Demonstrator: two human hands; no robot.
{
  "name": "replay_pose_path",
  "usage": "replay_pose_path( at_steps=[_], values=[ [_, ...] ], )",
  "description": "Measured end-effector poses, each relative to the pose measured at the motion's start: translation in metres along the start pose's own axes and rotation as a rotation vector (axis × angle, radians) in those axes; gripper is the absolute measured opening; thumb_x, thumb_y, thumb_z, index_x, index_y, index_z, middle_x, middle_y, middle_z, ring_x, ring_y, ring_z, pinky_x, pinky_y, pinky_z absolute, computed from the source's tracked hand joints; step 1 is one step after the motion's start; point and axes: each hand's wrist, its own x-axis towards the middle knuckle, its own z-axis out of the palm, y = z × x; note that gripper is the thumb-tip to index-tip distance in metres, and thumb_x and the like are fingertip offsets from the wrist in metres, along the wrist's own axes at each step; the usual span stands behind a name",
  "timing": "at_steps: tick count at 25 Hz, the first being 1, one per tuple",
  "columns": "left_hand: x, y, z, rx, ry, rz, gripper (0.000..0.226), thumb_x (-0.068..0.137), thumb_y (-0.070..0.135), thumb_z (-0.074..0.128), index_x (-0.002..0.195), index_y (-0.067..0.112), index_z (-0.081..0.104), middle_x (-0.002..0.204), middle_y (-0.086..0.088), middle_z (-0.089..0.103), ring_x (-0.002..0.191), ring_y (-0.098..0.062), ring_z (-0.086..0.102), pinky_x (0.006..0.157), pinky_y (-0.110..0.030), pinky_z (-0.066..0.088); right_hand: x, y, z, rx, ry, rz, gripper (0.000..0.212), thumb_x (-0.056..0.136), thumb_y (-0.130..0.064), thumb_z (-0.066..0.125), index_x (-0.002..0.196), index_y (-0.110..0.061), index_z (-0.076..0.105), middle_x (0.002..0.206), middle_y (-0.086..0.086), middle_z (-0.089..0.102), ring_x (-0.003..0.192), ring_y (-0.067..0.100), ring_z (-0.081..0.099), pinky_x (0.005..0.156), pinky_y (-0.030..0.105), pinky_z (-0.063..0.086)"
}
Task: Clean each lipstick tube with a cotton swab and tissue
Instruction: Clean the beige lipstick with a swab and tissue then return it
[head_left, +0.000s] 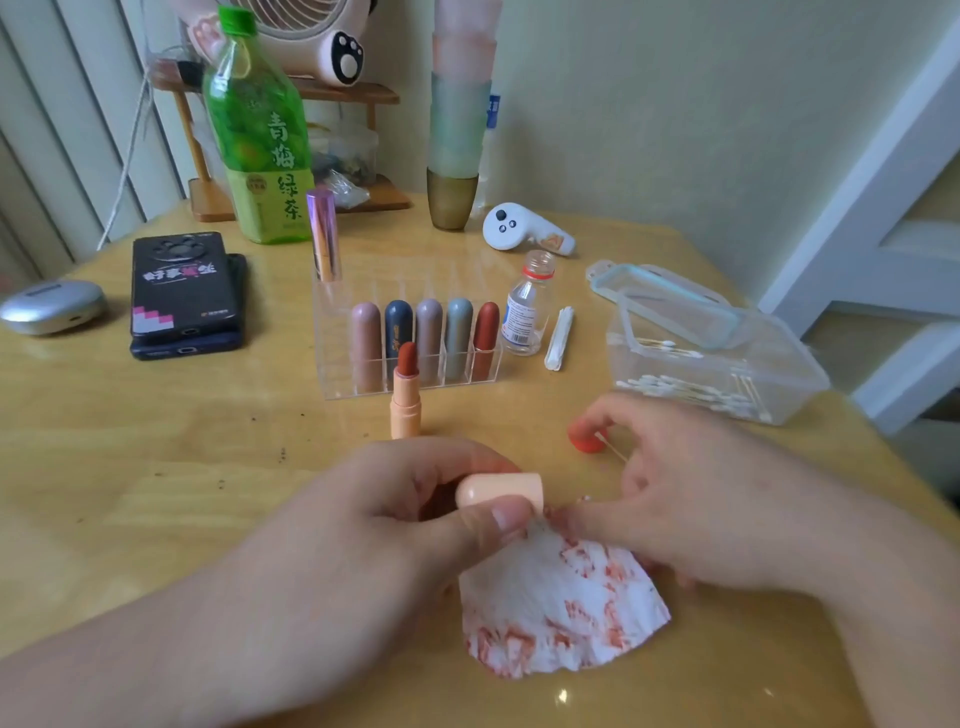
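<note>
The left hand (395, 519) pinches the peach lipstick cap (501, 488) between thumb and curled fingers, its open end facing right. The right hand (717, 499) is closed on a corner of the tissue (556, 608), pressing it against the cap's mouth. A cotton swab (612, 448) sticks out from among its fingers, though how it is gripped I cannot tell. The cap's own lipstick (405, 400) stands uncapped on the table (156, 467), just beyond the left hand and in front of the clear rack (337, 387) that holds five others.

The likeliest trouble is the tissue itself: it is already heavily stained red, so a dirty patch could smear colour back onto the cap rather than lift it. The standing lipstick is narrow and close – a reach forward with either hand could knock it over and mark the table or dent the exposed tip. The small bottle (527, 317) is open too, its red lid (584, 439) lying by the right hand, so a nudge there would probably spill it.
</note>
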Motion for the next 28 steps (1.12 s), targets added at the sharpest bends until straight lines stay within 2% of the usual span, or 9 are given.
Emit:
replay_pose_path(
  at_steps=[2, 4, 7, 10, 14, 16, 19, 22, 28],
  values=[
    [0.005, -0.008, 0.003, -0.111, -0.092, -0.038, 0.026, 0.077, 0.056, 0.068, 0.101, 0.048, 0.070, 0.083, 0.012, 0.074, 0.076, -0.011, 0.068, 0.077, -0.028, 0.052, 0.007, 0.019, -0.024, 0.048, 0.225, 0.013, 0.036, 0.070, -0.052, 0.078, 0.092, -0.032, 0.060, 0.048, -0.010, 0.054, 0.039, 0.005, 0.044, 0.049, 0.028, 0.041],
    [0.008, -0.013, 0.006, -0.197, -0.109, -0.016, 0.023, 0.078, 0.047, 0.072, 0.101, 0.042, 0.072, 0.089, 0.005, 0.076, 0.080, -0.018, 0.070, 0.080, -0.028, 0.054, 0.015, 0.038, -0.038, 0.024, 0.342, 0.042, 0.025, 0.073, -0.041, 0.081, 0.083, -0.027, 0.064, 0.054, -0.009, 0.060, 0.046, 0.010, 0.052, 0.056, 0.032, 0.049],
    [0.010, -0.015, 0.008, -0.323, -0.051, 0.050, 0.019, 0.075, 0.031, 0.070, 0.093, 0.029, 0.073, 0.083, -0.007, 0.074, 0.068, -0.019, 0.067, 0.066, -0.027, 0.054, 0.024, 0.045, -0.028, -0.010, 0.215, 0.062, 0.032, 0.065, -0.047, 0.085, 0.079, -0.026, 0.067, 0.071, -0.007, 0.067, 0.066, 0.013, 0.064, 0.071, 0.039, 0.057],
    [0.013, -0.017, 0.006, -0.461, -0.011, 0.091, 0.020, 0.071, 0.023, 0.078, 0.088, 0.016, 0.071, 0.080, -0.019, 0.071, 0.064, -0.024, 0.064, 0.056, -0.028, 0.051, 0.033, 0.046, -0.011, -0.034, 0.159, 0.052, 0.032, 0.066, -0.051, 0.084, 0.077, -0.026, 0.067, 0.073, -0.008, 0.067, 0.070, 0.011, 0.064, 0.071, 0.036, 0.056],
    [0.015, -0.017, 0.004, -0.551, -0.023, 0.154, 0.030, 0.064, 0.023, 0.080, 0.089, 0.010, 0.070, 0.075, -0.018, 0.068, 0.065, -0.023, 0.062, 0.057, -0.028, 0.052, 0.044, 0.050, 0.000, -0.086, 0.230, -0.004, 0.016, 0.083, -0.032, 0.075, 0.071, -0.026, 0.066, 0.066, -0.010, 0.062, 0.064, 0.006, 0.059, 0.058, 0.025, 0.046],
    [0.014, -0.017, 0.005, -0.575, -0.028, 0.159, 0.031, 0.064, 0.023, 0.080, 0.091, 0.009, 0.071, 0.077, -0.019, 0.067, 0.065, -0.023, 0.062, 0.059, -0.028, 0.052, 0.046, 0.051, -0.002, -0.030, 0.277, -0.016, 0.015, 0.085, -0.027, 0.073, 0.071, -0.025, 0.068, 0.067, -0.007, 0.064, 0.065, 0.012, 0.062, 0.060, 0.032, 0.051],
    [0.016, -0.018, 0.004, -0.603, -0.041, 0.129, 0.033, 0.065, 0.025, 0.080, 0.093, 0.007, 0.072, 0.083, -0.025, 0.067, 0.066, -0.024, 0.061, 0.059, -0.029, 0.052, 0.046, 0.050, -0.008, 0.097, 0.331, -0.035, 0.014, 0.084, -0.022, 0.075, 0.071, -0.021, 0.069, 0.059, -0.009, 0.064, 0.056, 0.012, 0.060, 0.058, 0.033, 0.054],
    [0.016, -0.018, 0.002, -0.670, -0.063, 0.077, 0.036, 0.064, 0.023, 0.079, 0.093, 0.004, 0.072, 0.081, -0.023, 0.067, 0.063, -0.025, 0.059, 0.058, -0.028, 0.052, 0.046, 0.050, -0.006, 0.101, 0.312, -0.059, 0.014, 0.085, -0.021, 0.074, 0.072, -0.022, 0.069, 0.045, -0.022, 0.052, 0.042, 0.000, 0.045, 0.046, 0.018, 0.036],
    [0.015, -0.017, 0.005, -0.682, -0.083, 0.032, 0.040, 0.063, 0.023, 0.080, 0.095, 0.001, 0.071, 0.078, -0.021, 0.065, 0.061, -0.026, 0.058, 0.055, -0.027, 0.051, 0.050, 0.051, 0.001, 0.081, 0.325, -0.056, 0.016, 0.085, -0.023, 0.074, 0.071, -0.026, 0.068, 0.046, -0.023, 0.051, 0.045, 0.001, 0.045, 0.047, 0.016, 0.035]
  ],
)
